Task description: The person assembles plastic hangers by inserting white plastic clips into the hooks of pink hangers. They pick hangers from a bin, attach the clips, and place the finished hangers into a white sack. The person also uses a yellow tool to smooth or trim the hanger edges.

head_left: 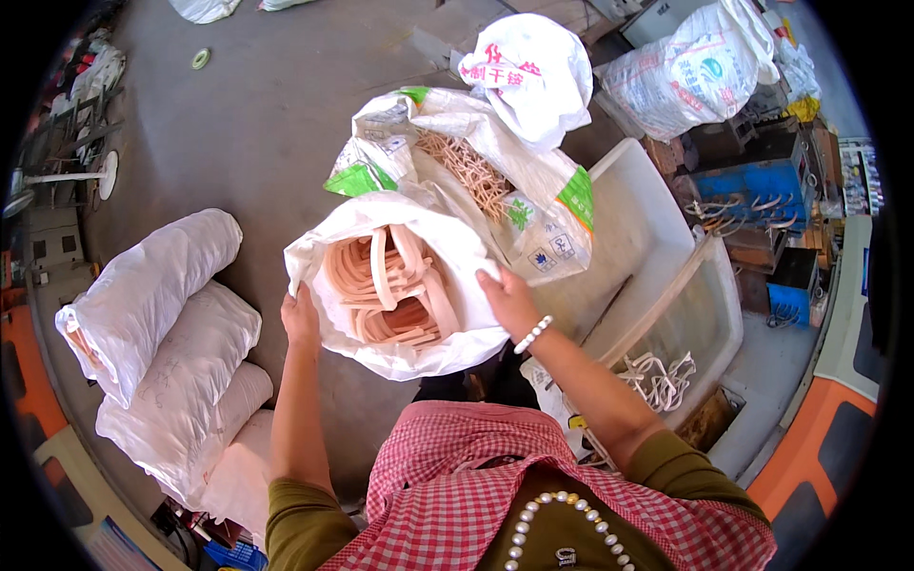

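A white woven sack (405, 364) stands upright in front of me with its mouth wide open. Inside it lie several curved, flat-sided strips (383, 271), pale pinkish orange and bent into U shapes, piled in two stacks. My left hand (302, 316) is closed on the sack's left rim, the fingers partly hidden by the cloth. On the right rim, my right hand (509, 305) grips the cloth, with a white beaded bracelet at its wrist. Just beyond is a larger printed sack (533, 249), its mouth open on many thin pinkish sticks (466, 176).
Several filled white sacks (181, 352) are stacked to my left. At the right stands a large pale tub (681, 205) with white bent loops (657, 381) near it. A white bag (533, 76), a full sack (690, 81) and blue boxes (762, 181) sit farther off. A green ring (201, 58) lies on the floor.
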Available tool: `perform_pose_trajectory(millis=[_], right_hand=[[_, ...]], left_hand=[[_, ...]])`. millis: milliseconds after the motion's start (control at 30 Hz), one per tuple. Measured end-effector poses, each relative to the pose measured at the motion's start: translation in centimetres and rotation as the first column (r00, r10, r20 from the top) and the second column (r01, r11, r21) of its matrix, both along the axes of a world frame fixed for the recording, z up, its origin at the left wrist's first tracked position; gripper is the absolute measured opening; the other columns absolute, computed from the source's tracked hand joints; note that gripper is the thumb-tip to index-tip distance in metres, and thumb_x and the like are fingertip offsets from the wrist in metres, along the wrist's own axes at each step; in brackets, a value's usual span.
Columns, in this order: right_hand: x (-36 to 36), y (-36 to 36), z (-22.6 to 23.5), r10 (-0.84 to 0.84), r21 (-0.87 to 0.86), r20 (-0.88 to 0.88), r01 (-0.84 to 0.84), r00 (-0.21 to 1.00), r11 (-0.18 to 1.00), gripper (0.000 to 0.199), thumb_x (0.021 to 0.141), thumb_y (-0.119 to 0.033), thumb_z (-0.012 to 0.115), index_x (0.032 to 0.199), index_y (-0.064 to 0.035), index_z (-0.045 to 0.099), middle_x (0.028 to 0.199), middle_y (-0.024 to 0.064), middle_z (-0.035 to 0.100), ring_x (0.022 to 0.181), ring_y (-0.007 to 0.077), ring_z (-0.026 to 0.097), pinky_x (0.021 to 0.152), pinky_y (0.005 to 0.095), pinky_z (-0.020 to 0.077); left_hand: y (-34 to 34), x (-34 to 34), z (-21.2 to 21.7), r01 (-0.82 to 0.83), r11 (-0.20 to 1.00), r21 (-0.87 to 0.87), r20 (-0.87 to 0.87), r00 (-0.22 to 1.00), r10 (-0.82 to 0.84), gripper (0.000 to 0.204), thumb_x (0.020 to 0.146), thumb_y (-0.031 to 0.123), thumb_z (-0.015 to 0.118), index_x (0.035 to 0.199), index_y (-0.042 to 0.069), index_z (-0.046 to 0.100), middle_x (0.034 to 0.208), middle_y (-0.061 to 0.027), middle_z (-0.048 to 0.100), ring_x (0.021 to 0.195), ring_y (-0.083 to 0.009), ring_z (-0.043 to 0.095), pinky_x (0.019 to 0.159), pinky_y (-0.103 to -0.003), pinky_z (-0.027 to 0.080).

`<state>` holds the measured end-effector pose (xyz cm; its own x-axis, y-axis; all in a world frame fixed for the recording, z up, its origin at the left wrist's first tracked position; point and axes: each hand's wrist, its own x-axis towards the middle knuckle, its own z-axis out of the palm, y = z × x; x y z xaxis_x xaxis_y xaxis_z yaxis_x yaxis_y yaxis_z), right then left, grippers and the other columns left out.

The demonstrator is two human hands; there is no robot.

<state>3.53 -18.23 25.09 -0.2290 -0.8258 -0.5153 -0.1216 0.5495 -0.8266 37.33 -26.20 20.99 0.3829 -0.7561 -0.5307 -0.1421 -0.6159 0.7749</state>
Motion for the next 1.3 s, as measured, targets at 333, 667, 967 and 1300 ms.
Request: perform_pose_trajectory(millis=[333,667,967,1300], right_hand=[[-4.2,-2.7,2.7,0.083,-0.109,0.037,-0.078,0.996,0.991,0.036,0.093,-0.029,0.056,0.109,0.0023,0.059,0.087,0.0105,0.066,0.077,0.0133,0.059,0.073,0.0293,0.0478],[-7.6,-2.5,-3.1,-0.036,-0.113,0.010,0.037,0.999,0.993,0.032,0.090,-0.028,0.058,0.102,0.0020,0.060,0.086,0.0154,0.067,0.076,0.0197,0.063,0.070,0.0326,0.0480],[-6.8,-1.4,-0.5,0.021,-0.078,-0.009,-0.022,1.000,0.997,0.031,0.092,-0.026,0.058,0.104,0.0025,0.059,0.088,0.0066,0.065,0.077,0.0101,0.056,0.071,0.0272,0.0459],[-4.5,-0.3,1.2,0.087,0.000,-0.088,-0.088,0.992,0.996,0.031,0.092,-0.026,0.057,0.107,0.0013,0.057,0.091,0.0103,0.066,0.083,0.0126,0.059,0.075,0.0295,0.0474]], left_hand=[[0.5,-4.1,0.0,0.029,0.993,-0.113,0.030,0.999,-0.026,0.037,0.092,0.032,0.054,0.102,-0.004,0.058,0.088,-0.0113,0.062,0.080,-0.0185,0.056,0.074,-0.033,0.046],[0.1,-15.3,2.7,0.583,0.800,-0.142,0.853,0.483,-0.201,0.054,0.082,0.032,0.064,0.122,0.000,0.047,0.127,-0.0218,0.048,0.121,-0.0371,0.041,0.100,-0.046,0.032],[-0.4,-22.8,-8.5,0.754,0.574,0.319,0.502,0.379,-0.777,0.037,0.088,0.034,0.057,0.106,0.001,0.058,0.111,-0.0170,0.058,0.109,-0.0373,0.052,0.098,-0.047,0.036],[-1.8,-30.9,-16.7,0.300,0.947,-0.113,0.345,0.906,-0.246,0.021,0.087,0.022,0.056,0.092,0.002,0.052,0.096,-0.0191,0.060,0.094,-0.0370,0.057,0.087,-0.047,0.041]])
